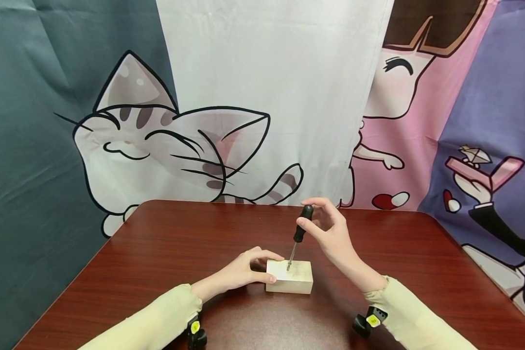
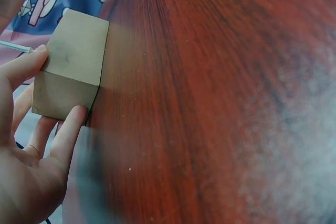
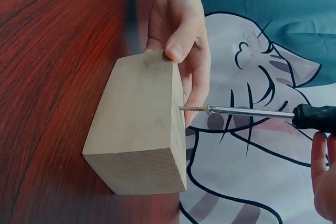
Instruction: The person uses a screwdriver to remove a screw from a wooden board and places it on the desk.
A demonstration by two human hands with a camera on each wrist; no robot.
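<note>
Pale yellow-green fabric sleeves (image 1: 162, 316) nearest camera, each cuff with a small black device (image 1: 369, 321) strapped on. Left hand (image 1: 238, 272): thumb and fingers parted, pinching the left end of a pale, unpainted rectangular wooden block (image 1: 290, 285). Right hand (image 1: 332, 233): thumb and fingers bent around the black handle of a screwdriver with a silver metal shaft (image 1: 304, 223), handle leaning right. Its tip meets a thin brass-coloured threaded screw (image 3: 194, 109), which stands in the block's top face. Left hand covers the block's left end in the head view; right wrist view cuts off part of the handle. Block sits on a glossy red-brown wood-grain table (image 1: 157, 257), around mid-width, between the forearms. Behind the table, printed cloth backdrop (image 1: 271, 58) in teal, white, pink and purple: grey striped cartoon cat (image 1: 192, 146), brown-haired cartoon figure (image 1: 402, 78), pink open box (image 1: 485, 172). Block: straight edges, grain on the end face, grey smudges on a long side near the left thumb. Yellow labels (image 1: 373, 320) on the cuff devices, marks too small to read.
</note>
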